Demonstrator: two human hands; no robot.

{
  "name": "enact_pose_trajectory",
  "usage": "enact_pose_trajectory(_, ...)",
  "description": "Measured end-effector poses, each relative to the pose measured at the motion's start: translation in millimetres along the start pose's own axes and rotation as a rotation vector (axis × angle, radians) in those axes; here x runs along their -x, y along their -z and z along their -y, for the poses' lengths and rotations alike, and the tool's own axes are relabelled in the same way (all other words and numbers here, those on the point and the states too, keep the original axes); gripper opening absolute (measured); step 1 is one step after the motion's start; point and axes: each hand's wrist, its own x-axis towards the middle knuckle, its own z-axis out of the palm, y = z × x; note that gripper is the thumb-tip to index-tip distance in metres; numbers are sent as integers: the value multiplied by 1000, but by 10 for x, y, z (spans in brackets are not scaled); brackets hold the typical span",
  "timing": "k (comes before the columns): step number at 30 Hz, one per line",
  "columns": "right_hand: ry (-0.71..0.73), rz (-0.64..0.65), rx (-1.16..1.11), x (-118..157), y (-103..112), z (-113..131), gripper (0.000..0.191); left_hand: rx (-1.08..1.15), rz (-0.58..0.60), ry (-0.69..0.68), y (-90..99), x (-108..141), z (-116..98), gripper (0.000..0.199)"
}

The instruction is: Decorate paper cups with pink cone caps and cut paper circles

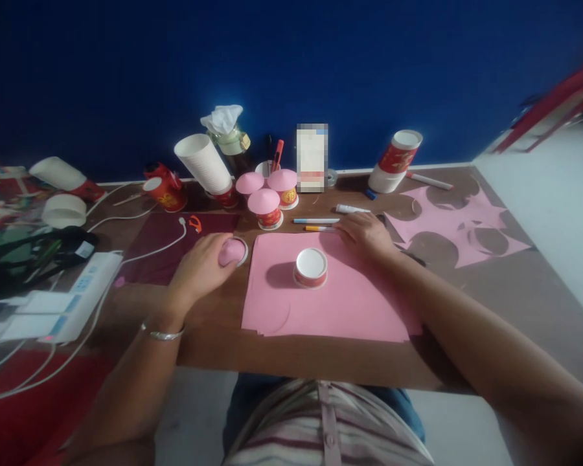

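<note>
My left hand (201, 265) is closed around a small cup piece with a pink cone (232, 252) in it, left of the pink paper sheets (350, 304). A short red and white cup piece (311, 267) rests on the sheets, its white round face up. My right hand (366, 234) lies at the sheets' upper right edge, beside a white tube (352, 209) and two markers (315, 221); whether its fingers hold anything is hidden. Behind the sheets three cups with pink cone tops (265, 202) stand together.
Stacked white cups (201, 165), a tissue-topped jar (228, 139) and a propped phone (312, 158) line the back. Cut pink paper (454, 220) and tilted stacked cups (396, 162) are at right. A power strip (90, 298) with cables lies left.
</note>
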Motion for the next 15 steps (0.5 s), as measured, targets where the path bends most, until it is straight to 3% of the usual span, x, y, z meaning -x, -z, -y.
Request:
enact_pose_trajectory(7, -18, 14, -26, -3, -6, 6, 27, -32, 291, 20, 230, -168, -49, 39)
enact_pose_trajectory(15, -8, 14, -58, -13, 40, 33, 26, -155, 281, -54, 132, -276, 13, 46)
